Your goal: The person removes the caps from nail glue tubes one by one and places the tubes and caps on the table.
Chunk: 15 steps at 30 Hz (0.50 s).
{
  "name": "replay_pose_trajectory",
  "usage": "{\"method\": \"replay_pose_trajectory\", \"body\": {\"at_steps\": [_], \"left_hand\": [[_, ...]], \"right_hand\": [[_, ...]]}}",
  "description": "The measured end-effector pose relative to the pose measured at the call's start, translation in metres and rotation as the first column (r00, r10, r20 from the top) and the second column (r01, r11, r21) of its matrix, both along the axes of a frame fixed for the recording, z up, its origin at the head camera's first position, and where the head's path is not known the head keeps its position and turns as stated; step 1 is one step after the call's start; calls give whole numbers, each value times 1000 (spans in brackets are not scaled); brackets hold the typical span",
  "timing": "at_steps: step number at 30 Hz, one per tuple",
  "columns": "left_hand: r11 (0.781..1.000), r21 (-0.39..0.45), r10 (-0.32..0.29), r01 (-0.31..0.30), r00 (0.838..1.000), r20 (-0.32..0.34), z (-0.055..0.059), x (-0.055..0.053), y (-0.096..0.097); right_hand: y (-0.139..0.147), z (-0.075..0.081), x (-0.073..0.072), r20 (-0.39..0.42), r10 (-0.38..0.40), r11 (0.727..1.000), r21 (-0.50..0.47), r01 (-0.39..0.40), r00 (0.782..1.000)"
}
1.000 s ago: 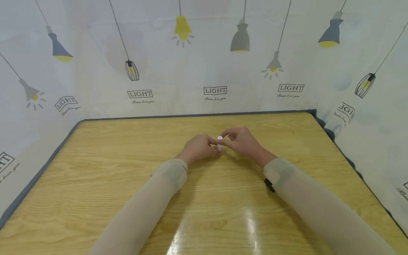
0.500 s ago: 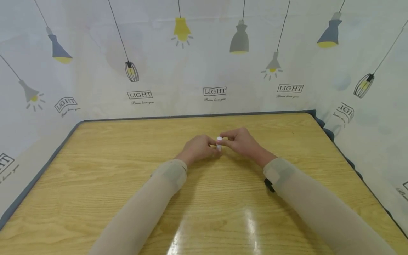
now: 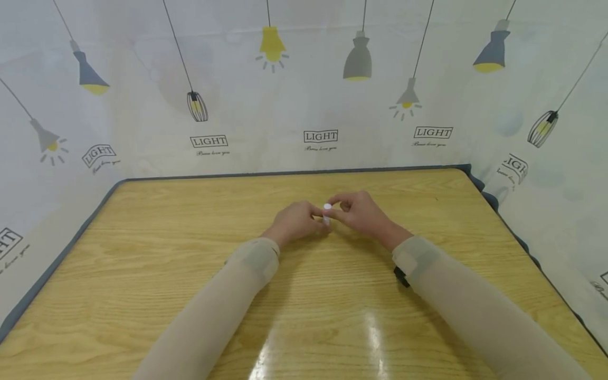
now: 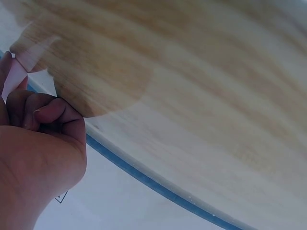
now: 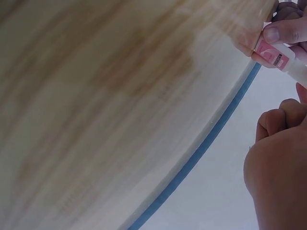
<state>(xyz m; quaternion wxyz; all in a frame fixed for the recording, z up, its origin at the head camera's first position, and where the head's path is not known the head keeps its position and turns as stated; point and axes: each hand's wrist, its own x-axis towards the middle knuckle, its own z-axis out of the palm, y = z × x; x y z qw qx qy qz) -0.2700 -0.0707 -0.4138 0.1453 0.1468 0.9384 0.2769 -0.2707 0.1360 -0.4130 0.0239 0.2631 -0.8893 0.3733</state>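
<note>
A small white bottle [image 3: 326, 218] stands upright between the two hands near the table's far side. In the right wrist view the bottle [image 5: 274, 53] shows a pink label with dark print, and its white cap [image 5: 299, 72] points toward the right hand. My left hand [image 3: 296, 221] pinches the bottle's body low down, thumb lying along the label. My right hand [image 3: 362, 212] has thumb and forefinger at the cap [image 3: 328, 206], its other fingers curled in. At the left wrist view's edge, the left hand [image 4: 43, 148] partly covers the bottle.
The wood-grain table [image 3: 190, 221] has a dark blue edge [image 3: 285, 173] at the back. Behind it hangs a pale cloth [image 3: 266, 105] printed with lamps. Something black [image 3: 401, 276] is strapped under the right sleeve [image 3: 456, 295].
The right forefinger straightens a little and then bends again around the cap. The left hand and the bottle stay in place.
</note>
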Motion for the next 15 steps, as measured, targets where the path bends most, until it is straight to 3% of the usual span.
{"method": "replay_pose_trajectory", "body": {"at_steps": [6,15], "left_hand": [[1000,6,0,0,1000,6,-1,0,0],[1000,-4,0,0,1000,4,0,0,1]], "right_hand": [[-1,0,0,17,-22,1000,1,22,1000],[-3,0,1,-34,-45,999,27,46,998]]}}
